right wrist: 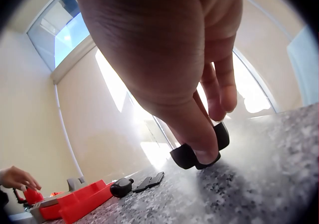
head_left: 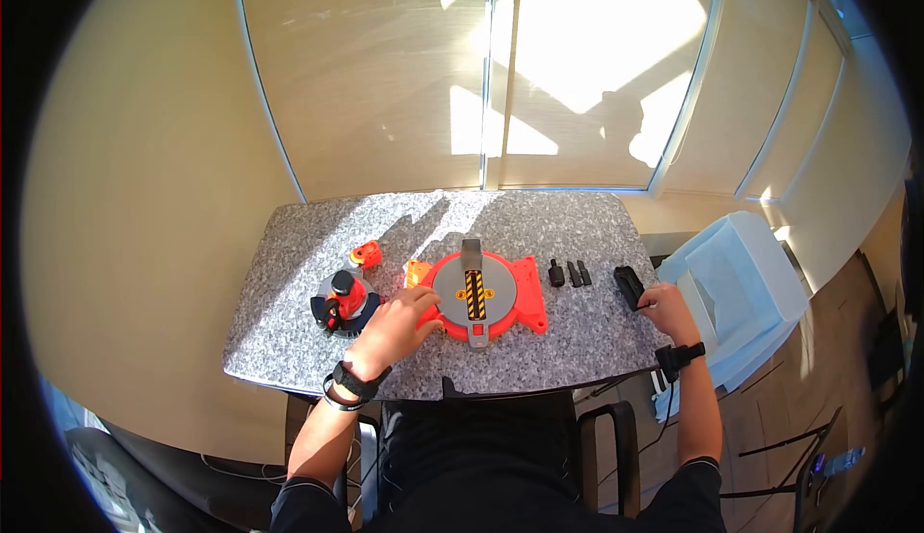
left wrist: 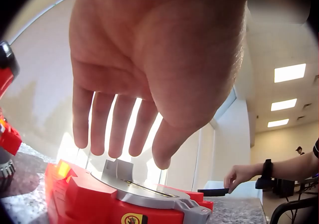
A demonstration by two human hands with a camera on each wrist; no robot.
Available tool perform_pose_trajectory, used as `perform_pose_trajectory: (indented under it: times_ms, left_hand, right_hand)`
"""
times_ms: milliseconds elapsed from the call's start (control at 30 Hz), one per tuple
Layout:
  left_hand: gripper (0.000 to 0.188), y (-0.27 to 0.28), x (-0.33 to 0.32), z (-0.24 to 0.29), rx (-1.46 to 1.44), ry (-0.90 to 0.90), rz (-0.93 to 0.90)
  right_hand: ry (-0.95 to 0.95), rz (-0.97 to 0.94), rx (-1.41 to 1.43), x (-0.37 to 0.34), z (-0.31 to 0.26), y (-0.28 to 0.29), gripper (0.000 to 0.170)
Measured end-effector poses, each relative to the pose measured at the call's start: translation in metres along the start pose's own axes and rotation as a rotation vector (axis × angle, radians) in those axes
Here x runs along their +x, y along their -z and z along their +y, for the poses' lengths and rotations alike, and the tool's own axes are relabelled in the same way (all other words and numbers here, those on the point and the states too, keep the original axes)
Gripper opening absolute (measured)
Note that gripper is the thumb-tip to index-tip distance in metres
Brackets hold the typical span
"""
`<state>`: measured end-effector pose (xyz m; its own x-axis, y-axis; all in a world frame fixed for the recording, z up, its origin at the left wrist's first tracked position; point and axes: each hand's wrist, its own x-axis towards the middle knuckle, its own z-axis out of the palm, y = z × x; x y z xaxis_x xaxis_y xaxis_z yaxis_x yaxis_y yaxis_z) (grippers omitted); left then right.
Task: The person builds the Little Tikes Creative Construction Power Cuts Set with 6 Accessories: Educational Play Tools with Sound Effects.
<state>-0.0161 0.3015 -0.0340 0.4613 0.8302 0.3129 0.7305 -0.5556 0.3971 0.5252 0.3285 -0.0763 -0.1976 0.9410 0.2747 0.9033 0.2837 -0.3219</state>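
Observation:
My right hand (head_left: 669, 310) pinches the near end of a black, oblong plastic piece (head_left: 628, 286) at the right side of the table. In the right wrist view, thumb and fingertips grip that black piece (right wrist: 184, 156) close over the granite. My left hand (head_left: 393, 329) hangs palm down by the left edge of a red and grey round toy base (head_left: 445, 316), its fingers extended and holding nothing. The base has a yellow-and-black striped slot in its grey top and a grey upright tab (left wrist: 118, 170) at the back.
Left of the base stands a red and black toy assembly (head_left: 346, 302), with a small orange-red part (head_left: 366, 254) behind it. A black knob-like part (head_left: 555, 273) and two thin black pieces (head_left: 578, 273) lie to the right. A blue-draped white bin (head_left: 736, 292) stands beyond the table's right edge.

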Motion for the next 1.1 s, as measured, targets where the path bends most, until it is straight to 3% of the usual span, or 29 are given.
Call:
perform_pose_trajectory:
  times_ms: [700, 1100]
  left_hand:
    - [0.037, -0.01, 0.0, -0.003, -0.03, -0.011, 0.041]
    - [0.039, -0.014, -0.009, -0.006, -0.009, 0.013, 0.048]
  right_hand:
    - [-0.139, -0.108, -0.015, 0.007, 0.007, -0.008, 0.021]
    - [-0.06, 0.016, -0.007, 0.023, -0.067, 0.015, 0.03]
